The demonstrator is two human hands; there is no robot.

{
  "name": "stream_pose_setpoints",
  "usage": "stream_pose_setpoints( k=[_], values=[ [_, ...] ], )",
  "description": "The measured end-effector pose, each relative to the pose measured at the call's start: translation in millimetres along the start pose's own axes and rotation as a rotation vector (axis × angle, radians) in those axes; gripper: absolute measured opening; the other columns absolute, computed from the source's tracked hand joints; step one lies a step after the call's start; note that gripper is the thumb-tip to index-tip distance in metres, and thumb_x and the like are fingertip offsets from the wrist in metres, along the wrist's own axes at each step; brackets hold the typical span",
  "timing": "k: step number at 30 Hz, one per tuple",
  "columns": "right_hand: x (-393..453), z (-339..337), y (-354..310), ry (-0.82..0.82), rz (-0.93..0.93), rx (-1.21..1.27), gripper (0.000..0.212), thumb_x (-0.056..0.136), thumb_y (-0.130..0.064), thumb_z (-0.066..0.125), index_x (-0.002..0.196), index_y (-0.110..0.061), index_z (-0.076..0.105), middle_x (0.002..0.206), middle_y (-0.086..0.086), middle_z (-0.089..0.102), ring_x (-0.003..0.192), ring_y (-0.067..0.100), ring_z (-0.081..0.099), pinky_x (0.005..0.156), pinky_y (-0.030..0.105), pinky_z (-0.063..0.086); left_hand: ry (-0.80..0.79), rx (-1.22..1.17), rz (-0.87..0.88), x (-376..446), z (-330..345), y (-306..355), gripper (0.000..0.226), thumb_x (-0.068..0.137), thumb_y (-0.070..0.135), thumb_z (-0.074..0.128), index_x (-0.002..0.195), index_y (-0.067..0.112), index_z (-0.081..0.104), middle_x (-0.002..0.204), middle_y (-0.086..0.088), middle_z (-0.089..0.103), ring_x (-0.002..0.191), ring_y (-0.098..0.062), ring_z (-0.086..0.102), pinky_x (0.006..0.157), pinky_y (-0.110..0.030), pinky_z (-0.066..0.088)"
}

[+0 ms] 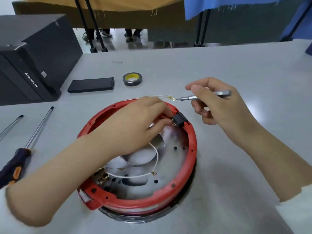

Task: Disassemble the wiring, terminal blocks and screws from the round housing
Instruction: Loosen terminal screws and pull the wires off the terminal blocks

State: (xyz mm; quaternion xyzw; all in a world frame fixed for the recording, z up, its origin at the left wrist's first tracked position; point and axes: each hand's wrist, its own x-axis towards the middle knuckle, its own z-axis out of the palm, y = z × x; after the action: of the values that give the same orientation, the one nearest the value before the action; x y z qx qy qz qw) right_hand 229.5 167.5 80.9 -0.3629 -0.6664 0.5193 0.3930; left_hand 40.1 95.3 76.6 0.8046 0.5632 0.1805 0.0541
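A round red housing [184,188] lies open side up on the grey counter [236,68], its metal floor bare. A black terminal block [179,119] sits in the far rim. One white wire [135,176] with a ring end curls inside from a brass fitting [101,174]; another white wire [164,95] hangs over the far rim.

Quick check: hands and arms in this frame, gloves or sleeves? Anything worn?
Both hands bare: no gloves, rings or watch visible on the left hand or right hand. Forearms bare too. White sleeve cuffs pushed up, showing at the frame's lower left and lower right.
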Motion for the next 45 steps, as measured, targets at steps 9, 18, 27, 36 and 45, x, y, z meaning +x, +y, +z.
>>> stream_pose_setpoints(
  k=[9, 18, 27, 36, 45],
  values=[
    [-23.0, 14.9, 28.2, 0.089, -0.025, 0.043, 0.027, 0.082, -0.021, 0.074, 0.065, -0.022, 0.054, 0.061, 0.012, 0.061, 0.055, 0.017, 0.054, 0.051, 0.033, 0.047, 0.028, -0.127, -0.222, -7.2, 17.3, 9.7, 0.013, 0.089, 0.033, 0.058, 0.100, 0.027, 0.063, 0.091, 0.013, 0.071, 0.089, -0.007, 0.064, 0.080, -0.031, 0.046],
    [-21.6, 10.0, 30.6, 0.003, -0.164, 0.005, 0.011, 0.080, -0.010, 0.074, 0.077, -0.019, 0.068, 0.057, -0.014, 0.063, 0.047, 0.001, 0.054, 0.050, 0.007, 0.038, 0.034, -0.165, -0.270, -4.5, 15.6, 13.4, 0.009, 0.084, 0.036, 0.057, 0.085, 0.030, 0.063, 0.082, 0.014, 0.069, 0.079, -0.004, 0.060, 0.070, -0.024, 0.041],
    [-20.6, 15.0, 22.8, 0.019, -0.260, -0.108, 0.014, 0.093, -0.029, 0.059, 0.080, -0.027, 0.057, 0.063, -0.015, 0.063, 0.054, 0.002, 0.058, 0.053, 0.007, 0.039, 0.021, -0.076, -0.195, -5.8, 15.5, 14.0, 0.018, 0.092, 0.028, 0.056, 0.086, 0.015, 0.066, 0.086, 0.004, 0.062, 0.086, -0.009, 0.047, 0.076, -0.017, 0.033],
    [-10.0, 23.0, 20.7, -0.004, -0.346, -0.222, 0.018, 0.095, -0.026, 0.056, 0.078, -0.027, 0.051, 0.056, -0.014, 0.058, 0.056, 0.008, 0.059, 0.055, 0.009, 0.039, -0.053, -0.349, -0.295, -9.8, 18.0, 16.9, 0.014, 0.093, 0.030, 0.056, 0.080, 0.027, 0.060, 0.068, 0.013, 0.068, 0.071, 0.001, 0.060, 0.074, -0.029, 0.047],
    [-14.9, 22.7, 27.9, -0.007, -0.448, -0.331, 0.020, 0.098, -0.027, 0.049, 0.079, -0.029, 0.044, 0.066, 0.003, 0.051, 0.051, 0.011, 0.046, 0.049, 0.012, 0.035, -0.041, -0.336, -0.293, -4.7, 19.0, 15.7, 0.013, 0.083, 0.037, 0.052, 0.082, 0.032, 0.064, 0.073, 0.019, 0.066, 0.075, 0.001, 0.061, 0.073, -0.029, 0.047]
  ],
)
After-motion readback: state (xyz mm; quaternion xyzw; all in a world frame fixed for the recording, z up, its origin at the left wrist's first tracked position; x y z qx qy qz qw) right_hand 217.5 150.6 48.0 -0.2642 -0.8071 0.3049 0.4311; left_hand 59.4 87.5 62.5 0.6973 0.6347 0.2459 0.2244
